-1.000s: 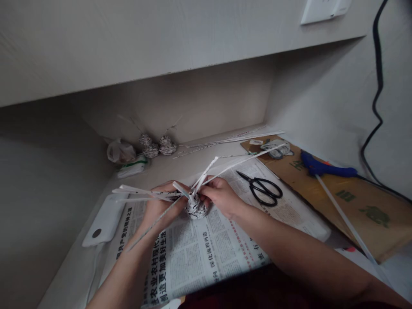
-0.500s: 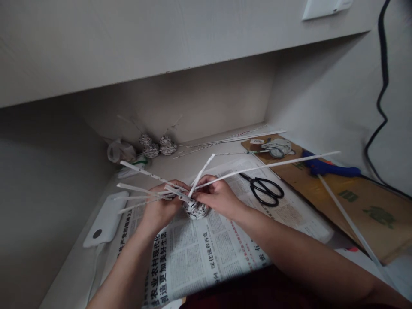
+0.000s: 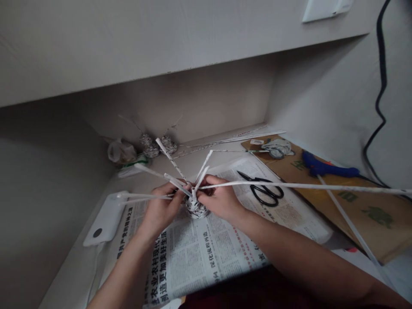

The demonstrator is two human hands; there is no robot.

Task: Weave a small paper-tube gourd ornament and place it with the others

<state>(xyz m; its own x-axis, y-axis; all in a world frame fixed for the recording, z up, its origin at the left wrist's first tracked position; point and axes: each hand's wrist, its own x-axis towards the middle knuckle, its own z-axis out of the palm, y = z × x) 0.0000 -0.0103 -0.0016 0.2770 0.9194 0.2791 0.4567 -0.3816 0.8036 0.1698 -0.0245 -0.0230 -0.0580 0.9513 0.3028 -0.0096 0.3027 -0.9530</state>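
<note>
A small round weave of rolled paper strips (image 3: 197, 210), white with dark print, sits on a newspaper sheet (image 3: 189, 253). Several stiff paper tubes fan out from its top. My left hand (image 3: 165, 205) closes on the left side of the weave, its thumb by the tube bases, with some tubes passing over the fingers. From the right, my right hand (image 3: 220, 199) pinches at the rim beside a long white paper tube (image 3: 277, 185), which stretches far to the right. The fingertips of both hands are partly hidden behind the tubes.
Black-handled scissors (image 3: 265, 191) lie right of my hands. A blue glue gun (image 3: 328, 165) rests on brown cardboard (image 3: 360, 214). Two finished-looking woven balls (image 3: 168, 145), loose paper tubes (image 3: 225, 140) and a plastic bag (image 3: 121, 151) are behind. A white power bank (image 3: 104, 221) lies left.
The long tube has swung toward me and now reaches farther right, over the scissors' handles. The weave has turned slightly, and the upright tubes on the left have shifted rightward.
</note>
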